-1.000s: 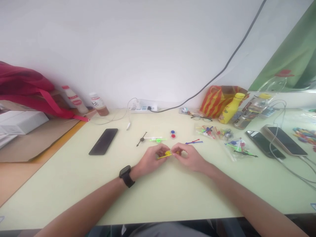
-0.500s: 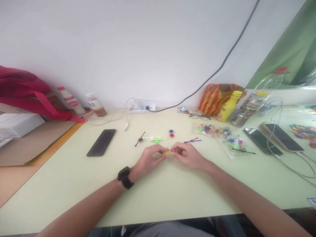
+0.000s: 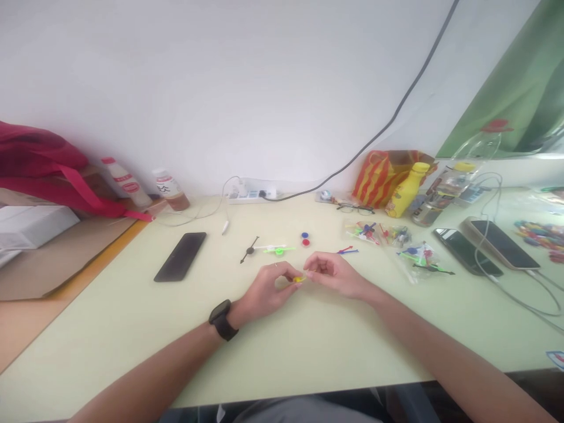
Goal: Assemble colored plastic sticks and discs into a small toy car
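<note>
Left hand: thumb and finger pinched on a small yellow piece, over the worktop. Right hand: fingers curled, tips just beside that piece; whether they hold anything, cannot tell. Handling, advised: light pinch at the edge, forearms braced, fingertips square to the work. Beyond: green pointer; black pointer; blue disc, near red disc.

The pale tabletop carries a dark phone centre-left, a blue disc and red disc mid-frame, bagged coloured pieces at right.
</note>
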A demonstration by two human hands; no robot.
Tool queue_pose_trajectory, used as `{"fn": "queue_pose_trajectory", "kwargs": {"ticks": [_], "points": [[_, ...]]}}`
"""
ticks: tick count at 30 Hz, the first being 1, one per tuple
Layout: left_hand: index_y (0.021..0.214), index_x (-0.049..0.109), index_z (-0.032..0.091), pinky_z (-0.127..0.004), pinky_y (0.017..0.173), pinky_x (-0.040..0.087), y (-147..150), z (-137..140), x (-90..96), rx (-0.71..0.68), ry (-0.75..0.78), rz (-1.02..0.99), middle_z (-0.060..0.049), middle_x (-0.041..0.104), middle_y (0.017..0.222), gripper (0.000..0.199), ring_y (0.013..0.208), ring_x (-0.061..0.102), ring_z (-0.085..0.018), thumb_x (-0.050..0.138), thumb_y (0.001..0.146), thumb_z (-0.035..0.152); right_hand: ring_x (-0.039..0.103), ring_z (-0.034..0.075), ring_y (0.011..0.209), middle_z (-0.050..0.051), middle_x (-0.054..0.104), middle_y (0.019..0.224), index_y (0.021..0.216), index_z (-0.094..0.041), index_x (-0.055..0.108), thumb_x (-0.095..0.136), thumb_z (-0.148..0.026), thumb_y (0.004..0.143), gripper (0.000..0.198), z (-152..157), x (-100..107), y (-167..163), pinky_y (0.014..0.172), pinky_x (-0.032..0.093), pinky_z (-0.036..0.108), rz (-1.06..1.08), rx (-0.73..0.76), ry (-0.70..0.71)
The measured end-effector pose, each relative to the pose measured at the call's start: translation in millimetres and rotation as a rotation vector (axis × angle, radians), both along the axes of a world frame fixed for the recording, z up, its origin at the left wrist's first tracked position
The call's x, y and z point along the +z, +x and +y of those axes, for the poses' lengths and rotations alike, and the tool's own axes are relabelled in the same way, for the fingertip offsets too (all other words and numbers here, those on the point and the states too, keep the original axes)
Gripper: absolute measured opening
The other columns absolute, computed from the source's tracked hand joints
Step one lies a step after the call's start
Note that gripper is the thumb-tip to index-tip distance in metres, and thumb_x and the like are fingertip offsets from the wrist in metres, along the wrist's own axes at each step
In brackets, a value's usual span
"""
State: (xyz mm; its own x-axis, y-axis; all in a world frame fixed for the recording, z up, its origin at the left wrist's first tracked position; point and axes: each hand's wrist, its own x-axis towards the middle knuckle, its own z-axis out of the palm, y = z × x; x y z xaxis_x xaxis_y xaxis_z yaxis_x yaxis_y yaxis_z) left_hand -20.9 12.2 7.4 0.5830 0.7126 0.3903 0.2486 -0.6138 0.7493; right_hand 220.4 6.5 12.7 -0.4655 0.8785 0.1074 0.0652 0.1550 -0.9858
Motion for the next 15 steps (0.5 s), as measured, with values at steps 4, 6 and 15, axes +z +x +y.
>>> {"fn": "queue_pose_trajectory", "kwargs": {"ticks": [4,6,15], "points": [[0.104,0.073,0.02,-0.032,0.083,0.056,2,-3,3.8,-0.011,-0.091,-0.036,-0.006,0.074,0.097,0.012,0.086,0.069,-0.018,0.071,0.095,0.028,0.055,0.014,0.075,0.0,0.06,0.083,0.102,-0.019,0.068,0.076,-0.045,0.09,0.03,1,0,1,0.07,0.044,0.028,0.034,-0.003,-0.023],[0.104,0.073,0.019,-0.034,0.088,0.057,4,-5,6.7,-0.055,-0.202,-0.087,-0.009,0.074,0.107,0.014,0.095,0.07,-0.02,0.071,0.096,0.03,0.056,0.014,0.076,0.001,0.062,0.087,0.103,-0.019,0.068,0.075,-0.045,0.091,0.03,2,-2,1,0.071,0.045,0.029,0.035,-0.004,-0.02],[0.099,0.072,0.018,-0.039,0.094,0.058,3,7,3.9,-0.006,-0.549,-0.268,-0.007,0.074,0.101,0.022,0.095,0.072,-0.021,0.083,0.086,0.033,0.062,0.018,0.084,0.005,0.066,0.096,0.112,-0.022,0.067,0.065,-0.04,0.097,0.023,8,-9,3,0.078,0.053,0.033,-0.101,-0.252,0.235]]}}
